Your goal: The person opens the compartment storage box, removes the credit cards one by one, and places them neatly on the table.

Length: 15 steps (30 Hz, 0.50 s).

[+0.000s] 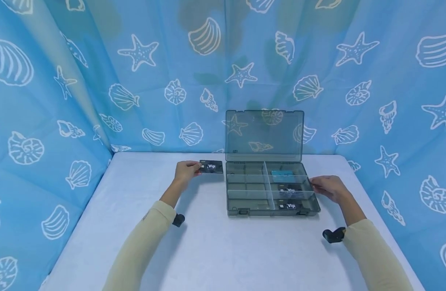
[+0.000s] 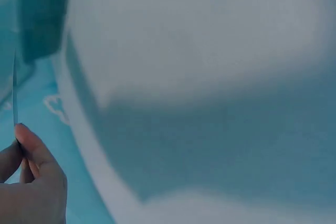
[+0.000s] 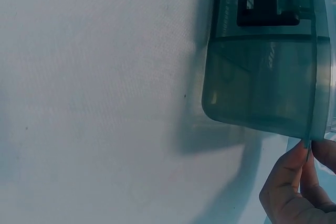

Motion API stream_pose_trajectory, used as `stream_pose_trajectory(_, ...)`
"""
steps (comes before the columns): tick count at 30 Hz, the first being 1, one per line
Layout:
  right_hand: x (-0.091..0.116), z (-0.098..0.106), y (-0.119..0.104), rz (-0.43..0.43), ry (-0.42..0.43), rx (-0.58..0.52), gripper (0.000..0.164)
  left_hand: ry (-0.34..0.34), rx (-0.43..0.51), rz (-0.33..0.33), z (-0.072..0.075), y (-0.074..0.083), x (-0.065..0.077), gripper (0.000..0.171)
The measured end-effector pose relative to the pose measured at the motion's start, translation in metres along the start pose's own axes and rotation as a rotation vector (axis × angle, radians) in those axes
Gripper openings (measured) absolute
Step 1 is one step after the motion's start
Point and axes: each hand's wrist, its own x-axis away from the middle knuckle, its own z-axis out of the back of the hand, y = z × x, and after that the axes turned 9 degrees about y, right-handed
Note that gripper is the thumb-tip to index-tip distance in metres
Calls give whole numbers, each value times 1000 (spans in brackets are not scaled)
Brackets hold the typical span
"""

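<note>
My left hand (image 1: 185, 171) pinches a black card marked "Vip" (image 1: 216, 168) by its left end, just left of a divided plastic storage box (image 1: 259, 211). In the left wrist view that card (image 2: 14, 93) appears edge-on between thumb and fingers. The box is smoky and see-through, its lid (image 1: 264, 135) standing raised at the back. My right hand (image 1: 330, 188) grips the box's right rim; the right wrist view shows its fingertips (image 3: 303, 153) pinching the edge. Down the right column lie a blue card (image 1: 282, 173) at the back and black Vip cards (image 1: 291, 190) in the middle and front compartments.
The box stands on a white-covered table (image 1: 208, 250), near its back edge. A blue curtain (image 1: 153, 105) with white shell and starfish prints surrounds the table. Black wrist devices (image 1: 333, 235) sit at both sleeve cuffs.
</note>
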Motion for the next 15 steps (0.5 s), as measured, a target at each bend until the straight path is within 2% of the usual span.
stream_pose_trajectory(6,-2,-1,-1,8,-6,-22,46,46,-104,12,3,-10,-18,26)
stream_pose_trajectory(15,2,4,1,26,-35,-40,43,98,-258,56,-5,-16,-30,27)
